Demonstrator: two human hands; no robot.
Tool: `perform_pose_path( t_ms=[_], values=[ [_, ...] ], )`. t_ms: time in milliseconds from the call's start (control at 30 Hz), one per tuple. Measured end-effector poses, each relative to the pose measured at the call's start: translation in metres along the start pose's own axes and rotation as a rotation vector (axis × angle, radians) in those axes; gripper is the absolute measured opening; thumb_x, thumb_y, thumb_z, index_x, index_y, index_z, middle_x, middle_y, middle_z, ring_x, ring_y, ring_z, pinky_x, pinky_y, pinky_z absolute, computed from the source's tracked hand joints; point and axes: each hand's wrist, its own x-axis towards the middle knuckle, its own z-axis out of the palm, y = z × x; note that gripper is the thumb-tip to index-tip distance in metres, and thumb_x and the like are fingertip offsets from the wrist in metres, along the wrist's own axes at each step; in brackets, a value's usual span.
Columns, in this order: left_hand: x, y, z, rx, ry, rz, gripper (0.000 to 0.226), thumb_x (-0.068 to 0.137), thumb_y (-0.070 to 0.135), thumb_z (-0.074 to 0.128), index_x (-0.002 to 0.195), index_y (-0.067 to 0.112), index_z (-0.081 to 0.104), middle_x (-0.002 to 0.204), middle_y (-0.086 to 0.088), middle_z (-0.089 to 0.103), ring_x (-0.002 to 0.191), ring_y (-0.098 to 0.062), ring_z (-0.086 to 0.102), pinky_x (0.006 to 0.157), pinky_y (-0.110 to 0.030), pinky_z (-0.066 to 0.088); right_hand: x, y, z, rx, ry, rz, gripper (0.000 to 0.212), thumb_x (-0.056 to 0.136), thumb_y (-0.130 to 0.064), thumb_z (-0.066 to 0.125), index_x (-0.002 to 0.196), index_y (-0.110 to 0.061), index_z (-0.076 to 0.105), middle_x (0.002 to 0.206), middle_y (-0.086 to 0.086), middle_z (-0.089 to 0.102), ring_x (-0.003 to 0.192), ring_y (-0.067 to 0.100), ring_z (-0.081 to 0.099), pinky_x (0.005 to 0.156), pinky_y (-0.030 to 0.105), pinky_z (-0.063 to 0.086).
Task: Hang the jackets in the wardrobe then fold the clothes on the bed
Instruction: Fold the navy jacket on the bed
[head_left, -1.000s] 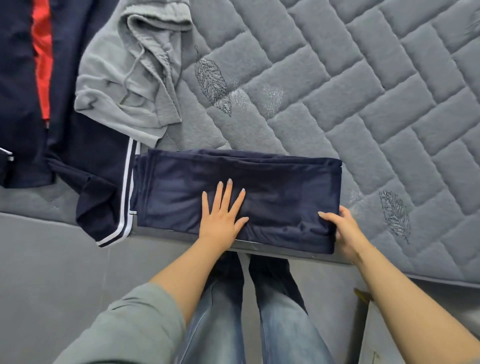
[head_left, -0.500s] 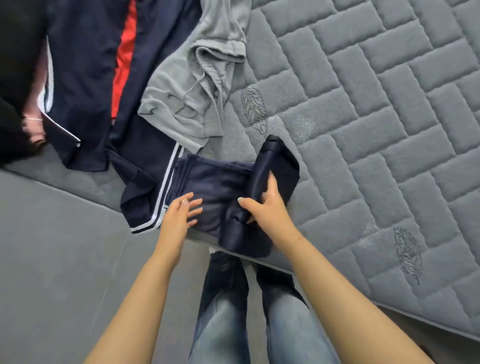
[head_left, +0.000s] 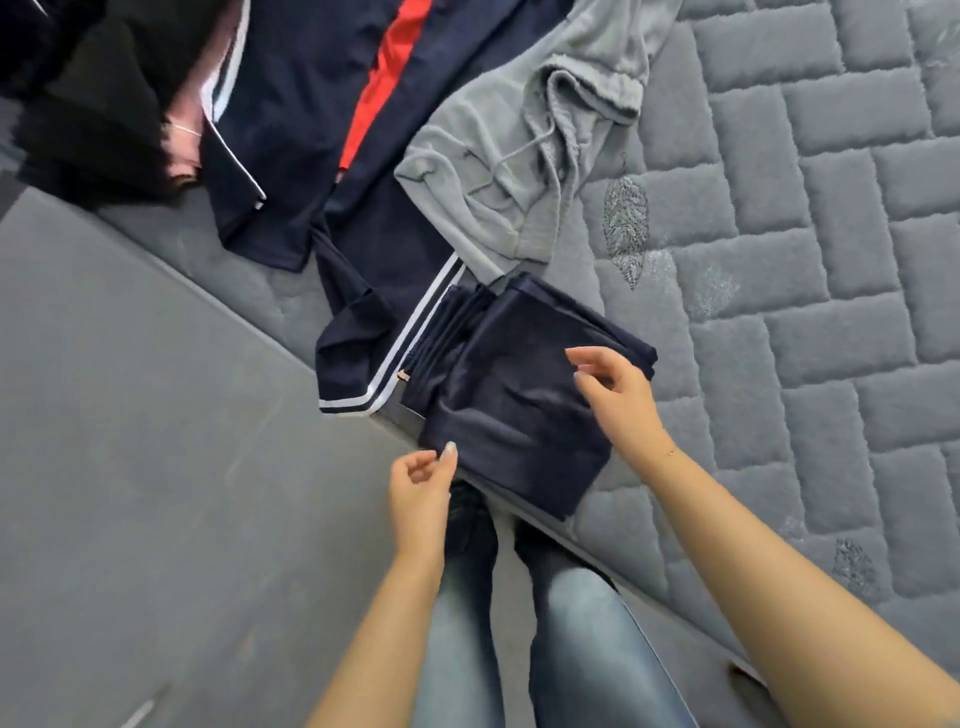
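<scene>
A navy garment (head_left: 514, 400) lies folded into a compact square at the edge of the grey quilted bed (head_left: 810, 322). My right hand (head_left: 615, 395) hovers just over its right side, fingers loosely spread, holding nothing. My left hand (head_left: 421, 493) is at the garment's near-left corner, fingertips at the fabric's edge, fingers loosely curled. Above the fold lie a grey drawstring garment (head_left: 524, 140) and a navy jacket with a red panel and white stripes (head_left: 332, 171), both unfolded.
Dark and pink clothing (head_left: 119, 104) sits at the upper left of the bed. Grey floor (head_left: 156, 467) spreads left of the bed edge. My legs in blue jeans (head_left: 519, 649) stand against the bed.
The right half of the navy garment was folded over to the left and now lies flat. My right hand has let go and lifted. My left hand slid to the near corner. The view shifted left.
</scene>
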Motion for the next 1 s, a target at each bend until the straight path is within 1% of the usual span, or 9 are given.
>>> perform_pose_path(
  t_ms=[133,233,333,433,500,633,767,900,1000],
  values=[
    [0.002,-0.009,0.030,-0.243,0.116,-0.198,0.048,0.084,0.038,0.076,0.113,0.014,0.046,0.103,0.000,0.058,0.095,-0.019,0.060,0.093,-0.036,0.051,0.035,-0.005,-0.014,-0.345,0.055,-0.268,0.034,0.089,-0.005,0.064,0.123,-0.005,0.062,0.128,0.010,0.055,0.123,0.027,0.048,0.107,0.039,0.038],
    [0.008,-0.010,0.043,-0.273,0.222,-0.143,0.033,0.087,0.039,0.072,0.090,0.011,0.053,0.090,-0.004,0.058,0.082,-0.022,0.056,0.087,-0.039,0.053,0.069,-0.020,-0.009,-0.447,-0.057,-0.300,0.055,0.091,-0.024,0.067,0.140,-0.009,0.047,0.141,0.009,0.049,0.133,0.025,0.041,0.113,0.039,0.032],
    [0.000,-0.008,0.046,-0.285,0.312,0.051,0.037,0.087,0.037,0.072,0.073,0.012,0.048,0.071,0.001,0.048,0.068,-0.016,0.042,0.070,-0.033,0.044,0.094,-0.029,0.005,-0.367,-0.169,-0.170,0.059,0.088,-0.037,0.070,0.138,-0.014,0.048,0.133,0.006,0.057,0.125,0.019,0.051,0.109,0.038,0.038],
    [-0.014,-0.012,0.039,-0.287,0.246,0.173,0.022,0.084,0.046,0.071,0.079,0.026,0.065,0.077,0.011,0.066,0.075,-0.010,0.059,0.082,-0.030,0.048,0.102,-0.032,0.008,-0.096,-0.174,-0.142,0.024,0.092,-0.031,0.066,0.105,-0.010,0.065,0.097,0.002,0.065,0.091,0.013,0.060,0.092,0.037,0.051],
    [-0.017,-0.012,0.031,-0.290,0.225,0.213,0.012,0.085,0.045,0.070,0.083,0.033,0.069,0.085,0.013,0.072,0.083,-0.009,0.064,0.090,-0.035,0.049,0.108,-0.034,0.005,0.038,-0.177,-0.208,0.016,0.095,-0.027,0.062,0.090,-0.012,0.065,0.082,-0.002,0.062,0.079,0.008,0.056,0.079,0.031,0.050],
    [0.009,0.006,0.019,-0.478,0.228,0.281,0.007,0.094,0.019,0.066,0.089,0.021,0.069,0.087,0.003,0.071,0.085,-0.013,0.062,0.088,-0.031,0.051,0.123,-0.047,0.015,0.117,-0.287,-0.237,0.010,0.097,-0.022,0.058,0.094,-0.015,0.065,0.087,-0.001,0.063,0.084,0.009,0.056,0.082,0.029,0.047],
    [0.047,0.019,0.013,-0.600,0.183,0.168,0.016,0.099,0.016,0.057,0.113,0.012,0.065,0.099,0.004,0.068,0.091,-0.010,0.062,0.086,-0.023,0.049,0.141,-0.055,0.035,0.051,-0.394,-0.156,0.022,0.098,-0.014,0.055,0.117,-0.008,0.065,0.107,0.003,0.070,0.096,0.012,0.065,0.087,0.028,0.052],
    [0.035,-0.008,0.027,-0.480,0.238,0.067,0.036,0.093,0.025,0.066,0.126,0.015,0.055,0.118,0.008,0.064,0.107,-0.005,0.062,0.097,-0.024,0.047,0.125,-0.039,0.016,-0.177,-0.222,-0.229,0.040,0.094,-0.018,0.061,0.134,-0.012,0.056,0.130,0.001,0.059,0.115,0.011,0.055,0.103,0.024,0.041],
    [-0.013,-0.045,0.055,-0.424,0.394,0.051,0.024,0.086,0.028,0.075,0.098,0.025,0.054,0.093,0.012,0.060,0.083,-0.002,0.059,0.076,-0.008,0.045,0.088,-0.004,-0.028,-0.166,-0.057,-0.241,0.033,0.094,-0.017,0.061,0.127,-0.016,0.059,0.123,-0.006,0.056,0.117,0.012,0.052,0.103,0.023,0.038]
  ],
)
